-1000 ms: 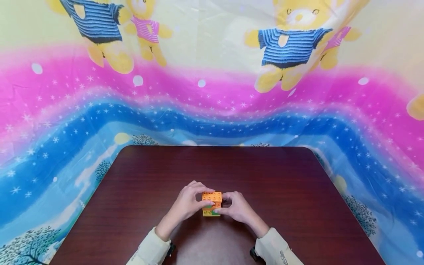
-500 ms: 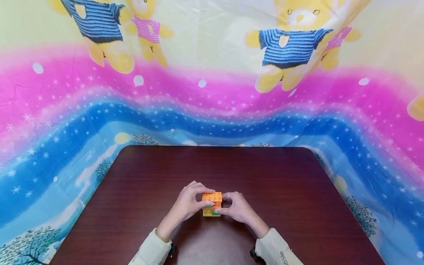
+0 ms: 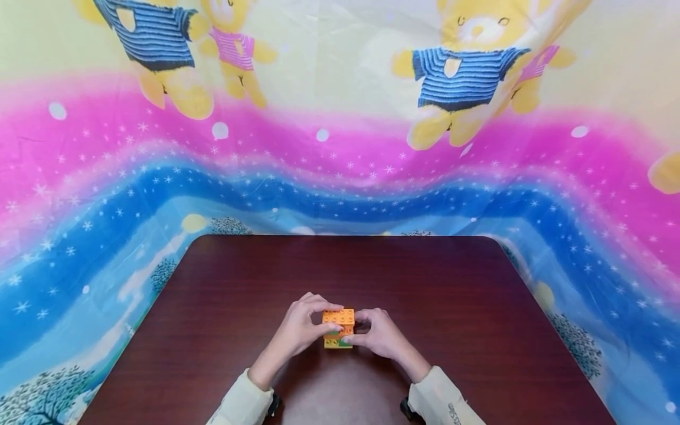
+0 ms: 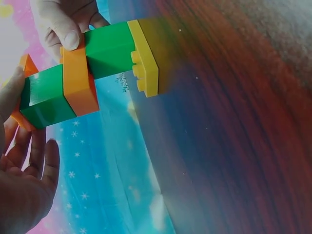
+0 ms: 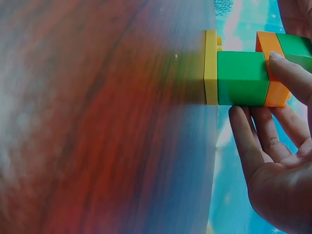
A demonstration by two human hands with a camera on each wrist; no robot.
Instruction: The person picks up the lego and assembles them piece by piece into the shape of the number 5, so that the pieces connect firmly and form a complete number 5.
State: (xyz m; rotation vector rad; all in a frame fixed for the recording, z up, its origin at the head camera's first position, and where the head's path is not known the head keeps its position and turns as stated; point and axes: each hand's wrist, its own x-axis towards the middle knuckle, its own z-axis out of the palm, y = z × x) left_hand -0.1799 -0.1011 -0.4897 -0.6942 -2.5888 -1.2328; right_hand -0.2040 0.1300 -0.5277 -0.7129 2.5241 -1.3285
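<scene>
A stepped tower of toy building bricks stands at the table's middle, between both hands. From the bottom up it has a yellow base plate [image 4: 149, 61], a green brick [image 5: 241, 78], an orange brick [image 4: 80, 92], a second green brick [image 4: 46, 97] and an orange top brick [image 3: 340, 317] with studs. My left hand [image 3: 304, 321] pinches the tower's top between thumb and fingers, at the orange top brick. Lower down, my right hand [image 3: 381, 334] holds it from the right, thumb on the middle orange brick and fingers along the far side.
The dark red-brown table [image 3: 255, 265] has rounded far corners. Behind it and along both sides hangs a printed cloth [image 3: 340, 153] with bears and snowflakes. Pale sleeves [image 3: 244, 398] with dark wrist devices reach in from the near edge.
The head view has shifted very slightly. Both hands keep their hold and the brick tower looks the same.
</scene>
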